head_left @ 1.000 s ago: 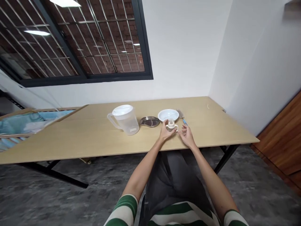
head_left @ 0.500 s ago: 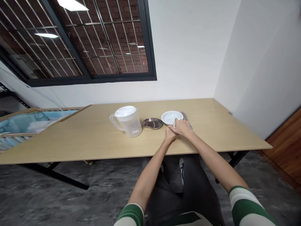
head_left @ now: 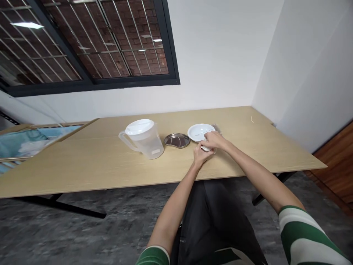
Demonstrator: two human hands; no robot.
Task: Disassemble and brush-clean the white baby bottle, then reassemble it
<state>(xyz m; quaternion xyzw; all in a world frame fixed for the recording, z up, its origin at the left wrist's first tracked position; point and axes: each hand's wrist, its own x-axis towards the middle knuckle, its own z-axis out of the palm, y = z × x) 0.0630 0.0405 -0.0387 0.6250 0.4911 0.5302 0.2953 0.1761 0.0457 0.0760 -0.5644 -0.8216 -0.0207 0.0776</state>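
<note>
My left hand (head_left: 201,154) is closed around a small white rounded object (head_left: 205,148), too covered by fingers to name. From above, my right hand (head_left: 215,140) has its fingers bent down over the top of the same object. Just beyond both hands lies a shallow white dish (head_left: 195,131) with a thin line-like piece across it. Grey bristles (head_left: 216,128), like those of a brush, stick out at the dish's right side, behind my right hand. To the left sits a shiny metal kidney dish (head_left: 177,140).
A translucent lidded pitcher (head_left: 145,139) stands left of the kidney dish, its handle to the left. The wooden table (head_left: 91,158) meets the wall at the back. A crib-like bed with blue cloth (head_left: 24,141) is at far left. A thin white strand (head_left: 252,119) lies back right.
The view has shifted slightly. My right hand has lifted and turned over the left one, and more of the white object shows between them. The dishes and pitcher stay in place.
</note>
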